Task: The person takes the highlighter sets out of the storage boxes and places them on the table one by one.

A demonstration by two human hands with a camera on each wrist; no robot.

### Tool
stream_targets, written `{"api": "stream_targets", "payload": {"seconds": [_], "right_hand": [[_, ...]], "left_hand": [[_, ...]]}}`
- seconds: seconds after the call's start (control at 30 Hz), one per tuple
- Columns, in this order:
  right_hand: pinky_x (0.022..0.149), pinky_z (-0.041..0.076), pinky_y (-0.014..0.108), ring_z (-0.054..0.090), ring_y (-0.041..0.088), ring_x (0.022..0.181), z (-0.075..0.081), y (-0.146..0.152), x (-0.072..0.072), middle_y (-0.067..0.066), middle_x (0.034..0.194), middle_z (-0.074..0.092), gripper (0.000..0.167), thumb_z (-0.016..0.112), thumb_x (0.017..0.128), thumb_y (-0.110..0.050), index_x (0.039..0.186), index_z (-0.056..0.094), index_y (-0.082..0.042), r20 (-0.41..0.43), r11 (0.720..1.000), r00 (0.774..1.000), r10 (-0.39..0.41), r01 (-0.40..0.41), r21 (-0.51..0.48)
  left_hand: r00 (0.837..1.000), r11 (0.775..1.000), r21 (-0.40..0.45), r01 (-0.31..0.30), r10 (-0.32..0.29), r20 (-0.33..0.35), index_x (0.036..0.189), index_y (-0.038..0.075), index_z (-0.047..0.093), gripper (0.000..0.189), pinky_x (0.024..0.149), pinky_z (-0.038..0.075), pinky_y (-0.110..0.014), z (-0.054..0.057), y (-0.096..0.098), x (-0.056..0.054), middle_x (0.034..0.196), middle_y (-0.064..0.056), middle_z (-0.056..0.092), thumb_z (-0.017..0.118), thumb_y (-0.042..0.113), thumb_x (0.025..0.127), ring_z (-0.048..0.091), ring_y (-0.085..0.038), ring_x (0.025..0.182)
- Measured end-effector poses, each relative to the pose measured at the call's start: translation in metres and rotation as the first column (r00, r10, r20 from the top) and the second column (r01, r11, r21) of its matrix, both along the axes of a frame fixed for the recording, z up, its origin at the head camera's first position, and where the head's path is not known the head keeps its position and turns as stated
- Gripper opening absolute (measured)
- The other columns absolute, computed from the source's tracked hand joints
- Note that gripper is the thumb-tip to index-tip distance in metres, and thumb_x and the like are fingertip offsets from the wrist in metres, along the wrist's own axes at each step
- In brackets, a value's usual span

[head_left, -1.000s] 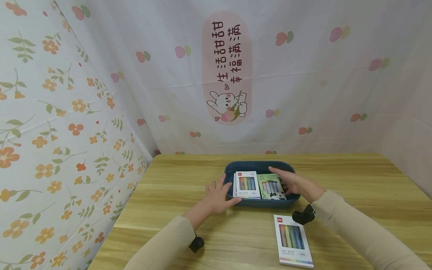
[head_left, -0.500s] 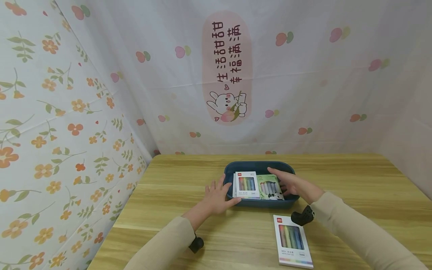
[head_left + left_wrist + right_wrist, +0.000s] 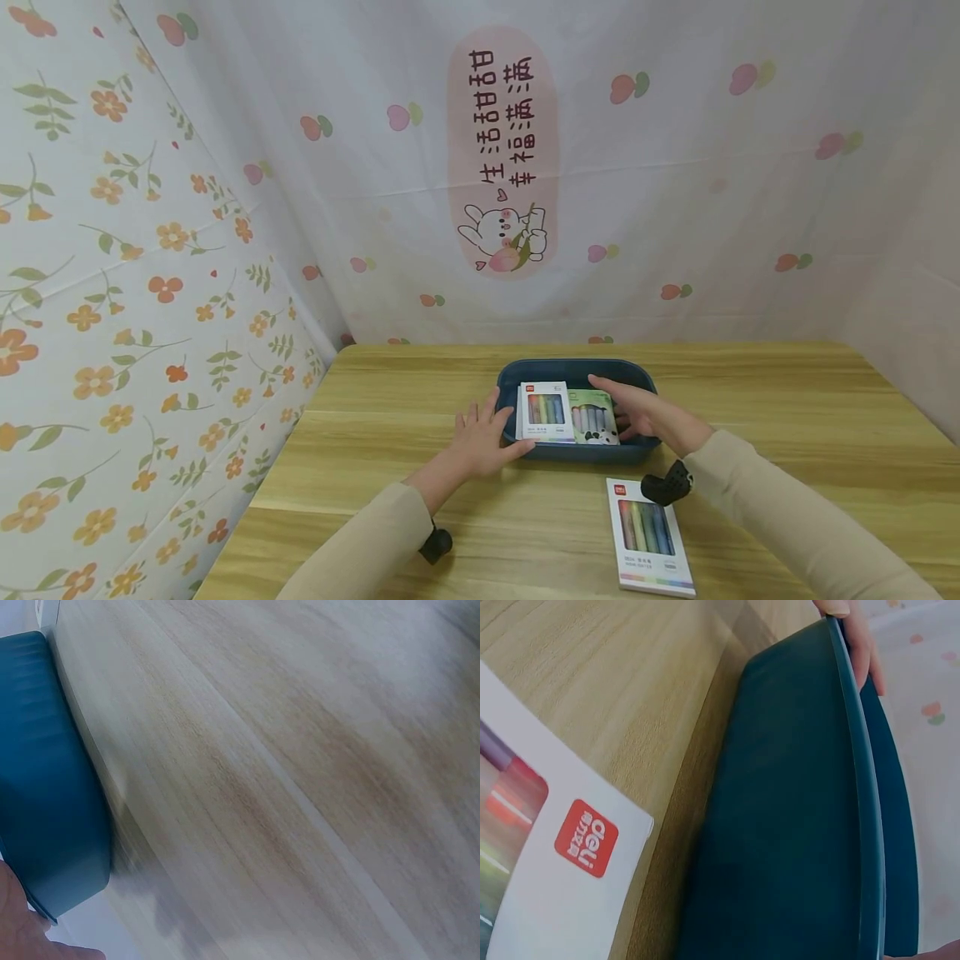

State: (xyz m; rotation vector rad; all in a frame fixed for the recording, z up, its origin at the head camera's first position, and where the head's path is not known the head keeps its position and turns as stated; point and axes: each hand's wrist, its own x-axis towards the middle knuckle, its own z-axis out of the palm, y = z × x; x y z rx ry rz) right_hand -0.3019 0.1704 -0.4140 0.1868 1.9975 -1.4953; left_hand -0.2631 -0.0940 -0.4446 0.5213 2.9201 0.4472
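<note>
A dark blue basket (image 3: 585, 452) stands on the table, holding a white highlighter box (image 3: 546, 412) and, to its right, a green highlighter box (image 3: 592, 417) with a panda print. Another white edge shows beneath the white box. My left hand (image 3: 480, 437) spreads over the basket's left front corner, thumb at the front rim, finger at the left end; the left wrist view catches part of this hand (image 3: 19, 922). Inside the basket, my right hand (image 3: 648, 412) has bent fingers against the green box's right side, thumb over its far edge; the fingertips are partly hidden.
A second white highlighter box (image 3: 652, 537) lies on the wooden table (image 3: 375, 417), in front of the basket and beside my right sleeve. Black wrist cameras (image 3: 666, 483) hang from both wrists. Patterned cloth (image 3: 637, 208) hangs behind the table.
My right hand and the green box have slid a little to the left inside the basket. The white box beside it has shifted slightly left too. My left hand keeps its place.
</note>
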Motion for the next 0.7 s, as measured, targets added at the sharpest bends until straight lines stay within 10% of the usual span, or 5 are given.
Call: {"api": "stream_targets", "payload": {"seconds": [0.7], "right_hand": [[0.104, 0.014, 0.061, 0.005, 0.054, 0.130, 0.0009, -0.0055, 0.0040, 0.038, 0.143, -0.005, 0.090, 0.037, 0.091, -0.054, 0.144, -0.010, 0.002, 0.019, 0.998, 0.999, -0.051, 0.051, -0.027]], "left_hand": [[1.000, 1.000, 0.011, 0.004, -0.004, 0.005, 0.143, 0.015, 0.033, 0.082, 0.103, 0.015, -0.062, 0.0005, -0.0009, 0.0000, 0.154, -0.006, 0.004, 0.036, 0.071, 0.083, 0.016, -0.047, 0.134]]}}
